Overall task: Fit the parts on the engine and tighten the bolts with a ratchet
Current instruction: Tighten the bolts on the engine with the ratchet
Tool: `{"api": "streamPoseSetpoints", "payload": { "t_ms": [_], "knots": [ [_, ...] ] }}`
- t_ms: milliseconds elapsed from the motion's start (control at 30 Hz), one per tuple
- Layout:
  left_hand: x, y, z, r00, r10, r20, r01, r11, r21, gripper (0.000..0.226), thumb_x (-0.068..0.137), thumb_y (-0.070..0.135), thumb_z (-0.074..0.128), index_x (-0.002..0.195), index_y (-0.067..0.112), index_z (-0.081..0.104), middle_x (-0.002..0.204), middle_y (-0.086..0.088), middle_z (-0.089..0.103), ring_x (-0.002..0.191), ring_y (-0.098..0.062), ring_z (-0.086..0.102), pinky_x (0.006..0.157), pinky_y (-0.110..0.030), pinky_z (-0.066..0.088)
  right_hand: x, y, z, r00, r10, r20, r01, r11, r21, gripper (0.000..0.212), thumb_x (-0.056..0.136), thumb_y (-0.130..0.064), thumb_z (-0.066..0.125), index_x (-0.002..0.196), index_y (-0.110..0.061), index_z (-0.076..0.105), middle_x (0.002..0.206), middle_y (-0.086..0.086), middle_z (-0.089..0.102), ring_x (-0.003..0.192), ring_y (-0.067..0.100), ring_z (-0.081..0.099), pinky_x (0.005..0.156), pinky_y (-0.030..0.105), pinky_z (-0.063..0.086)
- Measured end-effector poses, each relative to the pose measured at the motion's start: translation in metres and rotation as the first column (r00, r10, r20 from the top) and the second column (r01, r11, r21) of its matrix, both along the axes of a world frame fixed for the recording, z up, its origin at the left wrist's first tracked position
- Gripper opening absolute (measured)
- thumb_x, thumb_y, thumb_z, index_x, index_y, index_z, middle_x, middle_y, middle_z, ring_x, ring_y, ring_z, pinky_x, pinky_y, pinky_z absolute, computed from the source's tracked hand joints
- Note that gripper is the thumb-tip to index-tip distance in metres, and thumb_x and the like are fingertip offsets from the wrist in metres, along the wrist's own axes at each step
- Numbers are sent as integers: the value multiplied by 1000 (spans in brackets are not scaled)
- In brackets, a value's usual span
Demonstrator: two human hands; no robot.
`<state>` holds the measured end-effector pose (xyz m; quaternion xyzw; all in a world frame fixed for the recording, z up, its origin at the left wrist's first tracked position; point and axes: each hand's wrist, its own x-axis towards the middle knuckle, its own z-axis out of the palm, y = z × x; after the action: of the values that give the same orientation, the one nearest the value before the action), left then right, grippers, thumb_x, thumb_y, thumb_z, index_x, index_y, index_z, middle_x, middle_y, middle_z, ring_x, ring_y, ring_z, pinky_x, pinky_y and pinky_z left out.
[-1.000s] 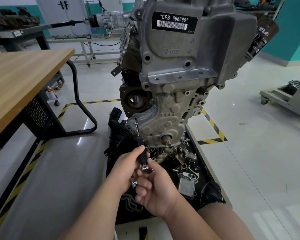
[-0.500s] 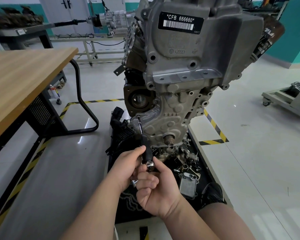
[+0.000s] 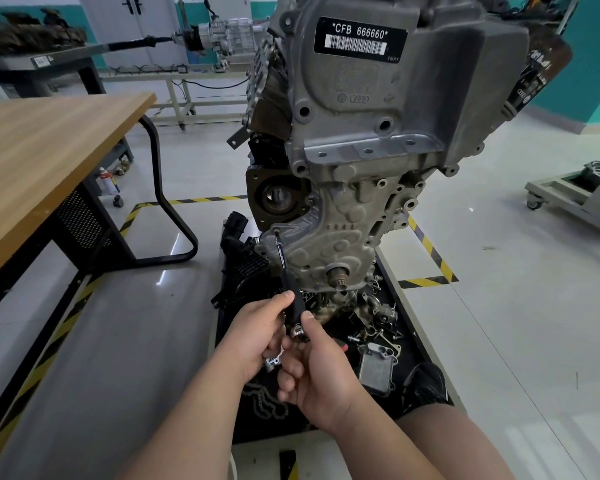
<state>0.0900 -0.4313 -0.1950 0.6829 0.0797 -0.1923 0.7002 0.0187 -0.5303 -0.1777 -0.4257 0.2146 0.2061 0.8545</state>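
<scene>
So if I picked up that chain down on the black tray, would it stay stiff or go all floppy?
Probably floppy: the chain lies in loose curls on the tray, so it would likely dangle. It looks like metal links, so it is likely heavy for its size. Lying flat, it seems unlikely to roll.

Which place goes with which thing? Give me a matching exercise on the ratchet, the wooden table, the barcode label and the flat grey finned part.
Things:
1. ratchet
2. wooden table
3. barcode label
4. flat grey finned part

Places:
A. on the black tray, right of the hands
B. high on the engine
C. held by the left hand and right hand
D. far left of the view

Pairs: 1-C, 2-D, 3-B, 4-A
</scene>
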Motion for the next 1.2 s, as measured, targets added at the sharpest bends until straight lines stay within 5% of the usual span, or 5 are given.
{"api": "streamPoseSetpoints", "payload": {
  "t_ms": [200,733,833,1000,1200],
  "knots": [
    [0,0,-1,1000,-17,1,17,1000,0,56,90,36,62,38,25,45,40,4,29,37,-13,28,36,-17,21,-1,-2,-6,996,20,89,15,924,-382,57,98,-53,39,60,-19,65,44,0,48,37,20,45,47,26,41],
    [1,-6,-3,999,-41,-18,41,999,6,52,87,42,63,41,26,44,43,4,38,37,-11,30,39,-20,23,0,-7,-5,931,276,240,185,210,-960,49,99,-46,39,136,-16,24,103,2,67,93,20,67,68,31,45],
    [1,-5,-4,999,-31,-10,31,999,13,50,87,41,64,43,26,46,45,3,39,37,-11,32,39,-20,25,-2,-7,-6,910,302,284,194,297,-935,47,100,-41,41,138,-18,23,104,0,65,95,18,65,77,32,50],
    [1,-3,-3,999,-6,-33,6,1000,14,37,84,42,66,55,21,65,41,1,45,30,-13,36,35,-17,25,-4,-3,-4,954,120,274,48,843,-535,8,103,-27,41,103,-22,48,80,0,63,50,14,54,52,26,48],
    [1,-1,-5,994,34,-107,-35,999,-10,37,84,47,64,82,12,76,40,5,34,31,-10,28,36,-16,21,0,-1,-6,987,112,117,-79,964,-254,41,105,-32,34,90,-4,61,59,3,57,43,18,48,48,27,44]
  ]
}}
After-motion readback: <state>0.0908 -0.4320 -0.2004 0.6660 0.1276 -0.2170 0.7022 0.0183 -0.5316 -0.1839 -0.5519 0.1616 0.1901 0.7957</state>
